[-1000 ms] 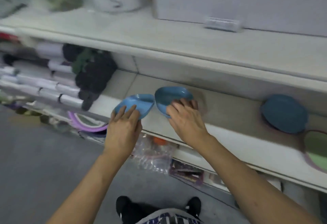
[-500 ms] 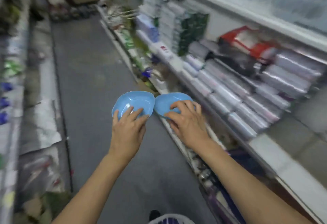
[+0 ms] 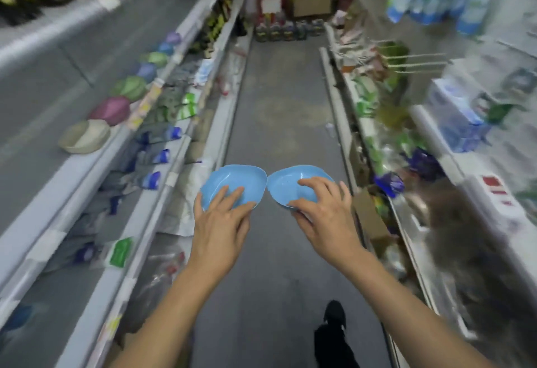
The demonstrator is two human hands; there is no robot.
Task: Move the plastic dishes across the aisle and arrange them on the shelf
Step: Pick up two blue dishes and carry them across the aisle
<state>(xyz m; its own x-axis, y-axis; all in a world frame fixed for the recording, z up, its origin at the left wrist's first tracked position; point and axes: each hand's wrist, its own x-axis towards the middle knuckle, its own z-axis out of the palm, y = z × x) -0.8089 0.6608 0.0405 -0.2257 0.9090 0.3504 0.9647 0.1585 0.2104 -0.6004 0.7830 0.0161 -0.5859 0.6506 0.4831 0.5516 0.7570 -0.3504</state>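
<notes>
A person stands mid-aisle, no longer at the shelf where they picked up two blue plastic dishes a second ago – they have turned away from it. The left hand (image 3: pixel 219 224) clamps one blue dish (image 3: pixel 232 186), the right hand (image 3: pixel 322 213) the other blue dish (image 3: pixel 293 183), rims nearly touching. Left of the dishes, a shelf (image 3: pixel 55 176) holds a row of coloured bowls (image 3: pixel 112 110) – likely the destination, so the carry looks about half done.
</notes>
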